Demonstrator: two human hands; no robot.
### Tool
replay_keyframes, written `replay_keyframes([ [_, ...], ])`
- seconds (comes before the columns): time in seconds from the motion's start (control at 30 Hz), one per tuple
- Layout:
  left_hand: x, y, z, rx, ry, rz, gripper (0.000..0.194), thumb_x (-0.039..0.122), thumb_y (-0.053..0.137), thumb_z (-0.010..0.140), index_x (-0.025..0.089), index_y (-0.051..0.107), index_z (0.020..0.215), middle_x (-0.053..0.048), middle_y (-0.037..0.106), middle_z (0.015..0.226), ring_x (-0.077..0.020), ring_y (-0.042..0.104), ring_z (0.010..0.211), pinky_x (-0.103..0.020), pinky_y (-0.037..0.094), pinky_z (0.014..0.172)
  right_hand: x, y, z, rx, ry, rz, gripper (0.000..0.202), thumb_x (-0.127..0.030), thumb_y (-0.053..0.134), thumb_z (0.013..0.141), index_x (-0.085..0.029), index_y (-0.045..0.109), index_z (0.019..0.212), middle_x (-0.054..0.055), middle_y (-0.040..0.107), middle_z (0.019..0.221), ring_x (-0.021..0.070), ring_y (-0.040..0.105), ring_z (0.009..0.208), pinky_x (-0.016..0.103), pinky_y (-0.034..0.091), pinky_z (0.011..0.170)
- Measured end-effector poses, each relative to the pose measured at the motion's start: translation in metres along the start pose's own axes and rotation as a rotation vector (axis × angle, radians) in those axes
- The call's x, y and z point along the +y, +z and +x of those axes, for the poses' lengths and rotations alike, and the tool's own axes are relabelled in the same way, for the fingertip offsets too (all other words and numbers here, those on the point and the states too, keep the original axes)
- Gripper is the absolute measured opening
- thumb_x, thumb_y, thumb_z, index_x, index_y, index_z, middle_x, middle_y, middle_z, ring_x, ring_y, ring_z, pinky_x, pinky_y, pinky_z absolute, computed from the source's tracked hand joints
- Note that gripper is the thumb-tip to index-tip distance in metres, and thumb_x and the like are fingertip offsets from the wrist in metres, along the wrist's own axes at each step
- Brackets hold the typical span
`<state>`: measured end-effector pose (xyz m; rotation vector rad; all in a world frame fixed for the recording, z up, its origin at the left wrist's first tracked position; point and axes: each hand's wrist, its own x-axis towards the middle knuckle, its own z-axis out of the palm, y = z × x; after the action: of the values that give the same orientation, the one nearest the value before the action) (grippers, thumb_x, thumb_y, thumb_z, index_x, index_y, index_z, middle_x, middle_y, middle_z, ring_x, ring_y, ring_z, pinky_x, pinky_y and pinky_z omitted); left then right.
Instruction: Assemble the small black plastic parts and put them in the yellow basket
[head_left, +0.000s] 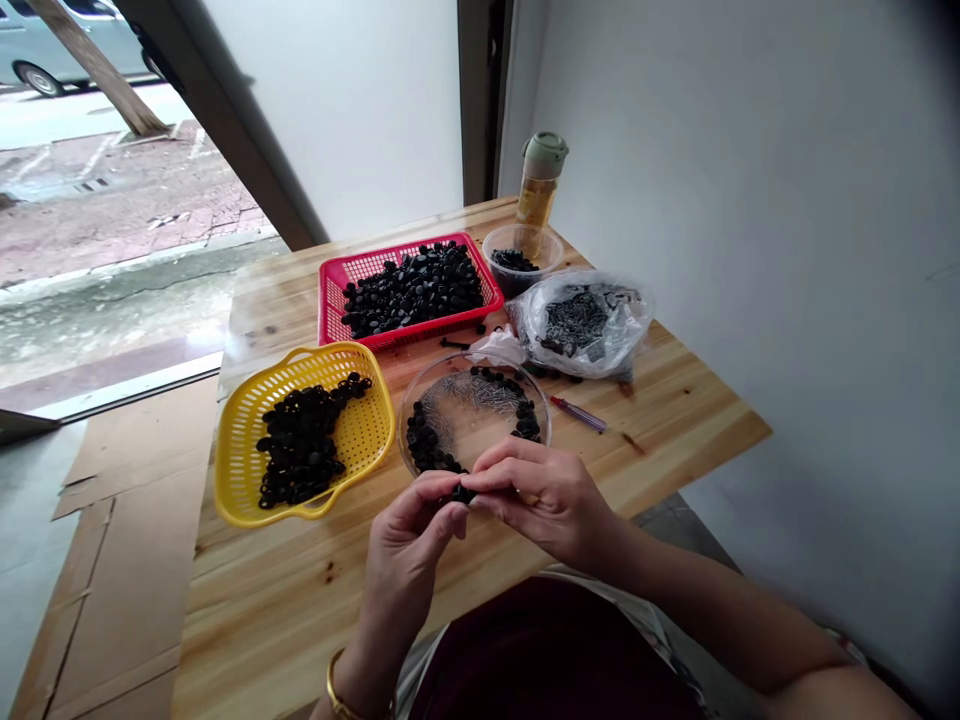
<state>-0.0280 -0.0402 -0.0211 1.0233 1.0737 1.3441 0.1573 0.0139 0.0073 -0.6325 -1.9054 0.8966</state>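
Both hands meet at the near edge of a round clear dish (406, 440), pinching a small black part (463, 494) between their fingertips. My left hand (416, 545) grips it from the left with thumb and forefinger. From the right, the thumb and fingers of my right hand (544, 500) close on the same part. Thin metal pins (480, 393) and black round pieces (426, 440) lie inside the dish, mostly along its sides. The fingers partly cover the small part, so its exact shape is unclear.
A yellow basket (230, 462) of black pieces stands left, a red basket (330, 300) of black discs behind. At the back right are a clear tub (551, 253), a bottle (541, 175) and a plastic bag (626, 335). A pen-like tool (579, 414) lies on the wooden table (292, 620).
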Motion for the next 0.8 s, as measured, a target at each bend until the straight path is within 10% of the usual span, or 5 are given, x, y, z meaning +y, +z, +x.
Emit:
replay_keyframes([
  [0.53, 0.004, -0.003, 0.000, -0.070, -0.009, 0.019, 0.011, 0.028, 0.079, 0.090, 0.023, 0.084, 0.098, -0.005, 0.072, 0.093, -0.0118, 0.059, 0.068, -0.023, 0.051, 0.062, 0.001, -0.006, -0.001, -0.083, 0.083, 0.116, 0.011, -0.018, 0.070, 0.098, -0.017, 0.078, 0.105, 0.006, 0.071, 0.096, 0.0140, 0.069, 0.086, 0.024, 0.057, 0.077],
  [0.8, 0.015, -0.002, -0.002, -0.219, 0.205, 0.341, 0.016, 0.032, 0.077, 0.092, 0.030, 0.083, 0.107, -0.007, 0.063, 0.102, -0.0214, 0.062, 0.100, -0.032, 0.052, 0.090, 0.018, -0.020, 0.012, -0.320, 0.817, 0.828, 0.059, -0.023, 0.102, 0.052, -0.017, 0.063, 0.095, -0.006, 0.064, 0.082, 0.0076, 0.060, 0.065, 0.017, 0.050, 0.054],
])
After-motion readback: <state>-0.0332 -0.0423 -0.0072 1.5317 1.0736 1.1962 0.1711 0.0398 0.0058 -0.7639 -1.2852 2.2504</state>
